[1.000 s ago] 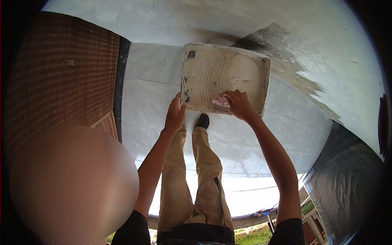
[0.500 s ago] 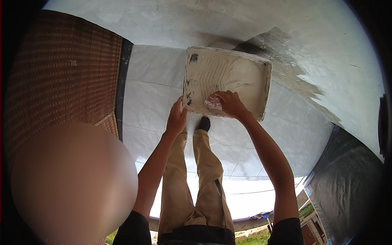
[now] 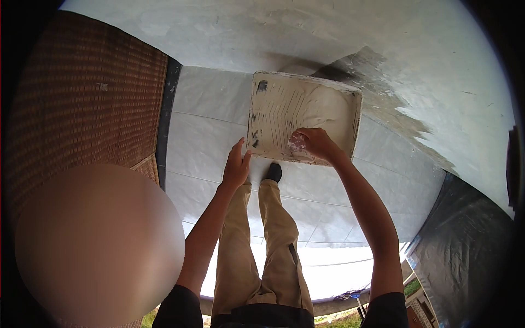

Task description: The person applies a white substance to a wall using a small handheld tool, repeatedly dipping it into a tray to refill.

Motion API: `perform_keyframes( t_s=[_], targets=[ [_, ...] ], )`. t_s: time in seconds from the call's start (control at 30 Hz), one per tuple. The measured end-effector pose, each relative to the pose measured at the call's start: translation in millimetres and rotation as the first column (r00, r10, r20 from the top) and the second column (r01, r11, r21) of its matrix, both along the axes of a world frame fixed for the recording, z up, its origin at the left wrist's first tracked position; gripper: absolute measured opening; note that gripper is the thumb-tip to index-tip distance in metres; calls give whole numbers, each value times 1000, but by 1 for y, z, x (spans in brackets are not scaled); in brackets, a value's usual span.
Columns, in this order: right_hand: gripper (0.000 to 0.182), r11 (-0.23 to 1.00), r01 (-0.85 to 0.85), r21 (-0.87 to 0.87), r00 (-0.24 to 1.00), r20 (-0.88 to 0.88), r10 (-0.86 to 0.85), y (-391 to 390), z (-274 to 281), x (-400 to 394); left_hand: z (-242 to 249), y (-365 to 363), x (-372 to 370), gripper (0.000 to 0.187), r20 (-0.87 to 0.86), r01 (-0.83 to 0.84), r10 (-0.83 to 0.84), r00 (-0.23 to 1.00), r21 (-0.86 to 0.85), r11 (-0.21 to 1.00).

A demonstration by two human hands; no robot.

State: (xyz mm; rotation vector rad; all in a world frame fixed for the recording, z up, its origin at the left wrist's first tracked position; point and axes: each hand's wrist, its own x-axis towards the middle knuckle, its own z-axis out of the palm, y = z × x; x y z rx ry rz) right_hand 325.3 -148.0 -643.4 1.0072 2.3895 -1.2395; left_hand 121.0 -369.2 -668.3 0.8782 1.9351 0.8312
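A paint tray (image 3: 253,123) with a ribbed slope is coated with thick off-white paint (image 3: 333,106). Over the tray's near side, my right hand (image 3: 321,146) is closed on a pinkish-white, paint-smeared piece (image 3: 297,142); its exact kind I cannot tell. That piece sits low on the ribbed slope. My left hand (image 3: 236,168) is beside the tray's near left corner, fingers and thumb apart, with the thumb tip right at the rim.
Grey sheeting (image 3: 208,131) covers the floor. A whitish wall (image 3: 235,33) with a dark unpainted patch (image 3: 366,68) stands ahead. Woven brown panelling (image 3: 98,87) is on the left, and black sheeting (image 3: 459,246) hangs at right. My shoe (image 3: 274,172) is near the tray.
My right hand has moved a little to the right across the tray with the piece in it. The whole view has shifted slightly, so the tray appears lower.
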Motion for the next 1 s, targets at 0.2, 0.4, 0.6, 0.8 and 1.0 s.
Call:
perform_keyframes(
  t_s=[0.2,0.4,0.6,0.8,1.0],
  targets=[
    [25,998,-49,-37,979,194,55,13,23,-4,2,-5,-8,50,-101,26,-18,995,74,997],
    [23,996,-49,-68,959,276,66,21,41,16,25,-5,-21,51,-139,48,-34,990,100,994],
    [28,871,359,-336,930,213,-301,26,119,42,94,20,-50,51,-197,136,-97,975,190,972],
    [36,527,467,-710,720,-41,-693,31,261,45,217,96,-88,49,-281,228,-123,952,379,897],
    [52,526,226,-820,371,-427,-825,62,402,39,371,176,-111,47,-348,303,-94,933,617,726]
  ],
)
